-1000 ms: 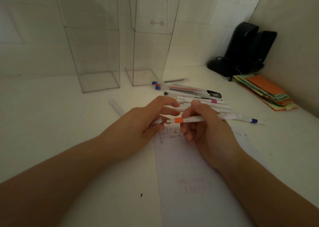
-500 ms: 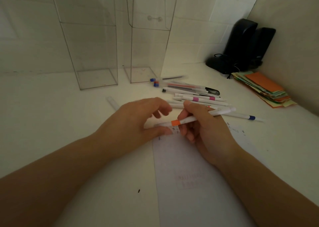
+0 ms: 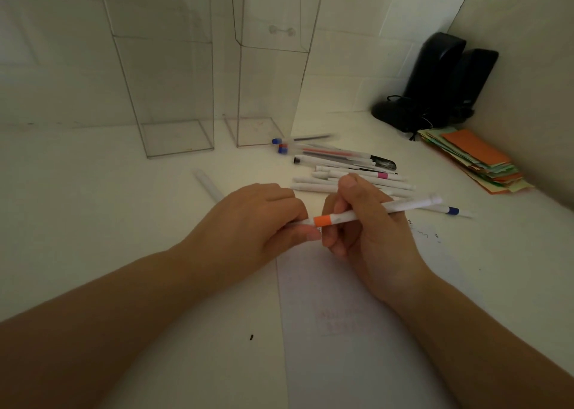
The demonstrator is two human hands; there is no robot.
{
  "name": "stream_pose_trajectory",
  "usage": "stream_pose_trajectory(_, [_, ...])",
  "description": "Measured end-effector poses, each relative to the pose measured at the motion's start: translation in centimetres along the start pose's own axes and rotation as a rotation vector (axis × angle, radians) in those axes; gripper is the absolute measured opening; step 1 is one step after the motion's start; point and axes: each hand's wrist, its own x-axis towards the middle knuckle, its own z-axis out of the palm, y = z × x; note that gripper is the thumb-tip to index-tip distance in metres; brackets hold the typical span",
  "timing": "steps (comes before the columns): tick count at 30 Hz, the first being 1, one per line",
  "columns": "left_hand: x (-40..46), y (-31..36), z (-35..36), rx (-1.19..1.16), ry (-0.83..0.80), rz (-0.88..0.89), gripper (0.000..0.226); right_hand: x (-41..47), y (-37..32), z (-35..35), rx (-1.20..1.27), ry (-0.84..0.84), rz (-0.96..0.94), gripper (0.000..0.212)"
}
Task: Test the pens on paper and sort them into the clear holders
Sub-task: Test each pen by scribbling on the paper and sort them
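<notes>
While both hands grip it, the white pen (image 3: 372, 211) shows an orange band

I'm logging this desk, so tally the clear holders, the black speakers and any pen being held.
Clear holders: 2
Black speakers: 2
Orange-banded pen, gripped by left hand and right hand: 1
Total: 5

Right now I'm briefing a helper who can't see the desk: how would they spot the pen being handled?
Start at the two clear holders by the back wall, then come forward past the loose pen pile. The orange-banded pen is the white one held between both hands above the paper, the only pen off the desk.
</notes>
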Motion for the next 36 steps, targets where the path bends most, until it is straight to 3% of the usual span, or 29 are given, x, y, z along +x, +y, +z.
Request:
stream_pose_trajectory(6, [-0.2, 0.4, 0.8, -0.146, -0.277, -0.126, 0.031, -0.1, -0.4, 0.4, -0.027, 0.032, 0.153, 0.041])
stream_pose_trajectory(11, [0.0, 0.2, 0.8, -0.107, -0.353, -0.075, 0.043, -0.2, -2.7, -0.6, -0.107, 0.057, 0.094, 0.036])
stream_pose_trajectory(15, [0.0, 0.4, 0.7, -0.105, -0.409, -0.095, 0.048, -0.9, -7.8, -2.8, -0.113, -0.031, 0.024, 0.036])
stream_pose_trajectory(20, [0.9, 1.8, -0.5, 0.180, -0.475, 0.010, 0.060, -8.6, -13.9, -7.9, -0.344, -0.098, -0.049, 0.024])
stream_pose_trajectory(23, [3.3, 6.6, -0.5, 0.188, -0.429, 0.183, 0.045, -16.0, -14.8, -10.6, -0.451, 0.086, -0.115, 0.017])
stream_pose_trajectory(28, [6.3, 19.5, 4.0, -0.231, -0.489, 0.406, 0.024, -29.5, -13.3, -14.2, -0.530, 0.590, 0.010, 0.053])
stream_pose_trajectory(33, [6.7, 27.3, 10.4, -0.408, -0.610, 0.621, 0.013, -40.5, -11.1, -17.6, -0.489, 0.955, 0.220, 0.036])
stream_pose_trajectory(36, [7.3, 30.3, 13.2, -0.417, -0.649, 0.699, 0.013, -44.2, -8.7, -19.8, -0.534, 0.967, 0.393, 0.032])
